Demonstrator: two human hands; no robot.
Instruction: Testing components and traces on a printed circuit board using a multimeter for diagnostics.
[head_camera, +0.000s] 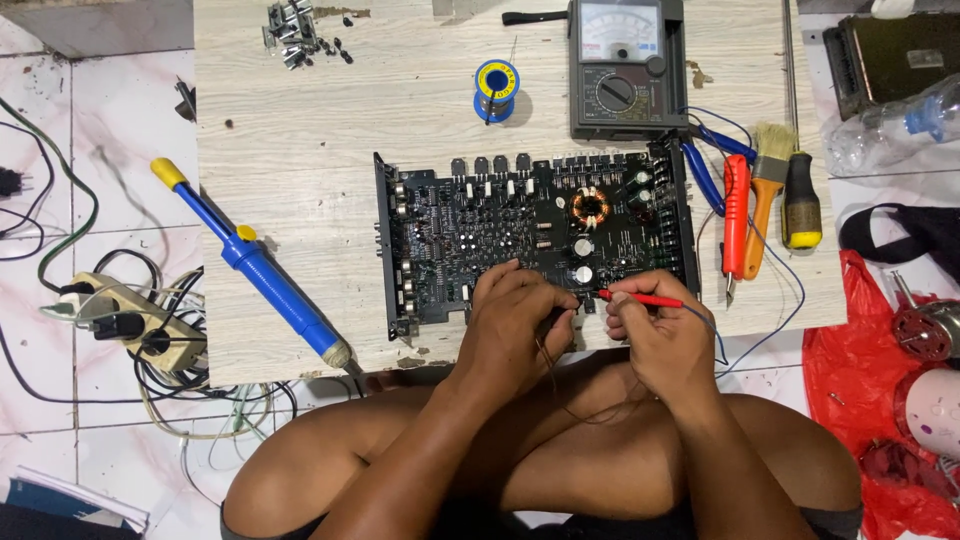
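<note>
We pinch a red test probe in our right hand, its tip at the near edge of the black circuit board on the wooden table. Our left hand rests curled on that edge beside it; we cannot tell what its fingers grip. An analog multimeter lies beyond the board.

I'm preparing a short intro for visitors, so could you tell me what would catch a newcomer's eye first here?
The dark circuit board at the bench's centre, where the right hand holds a red test probe at its near edge beside the left hand. Next, the blue desoldering pump lying left, and the analog multimeter behind.
</note>
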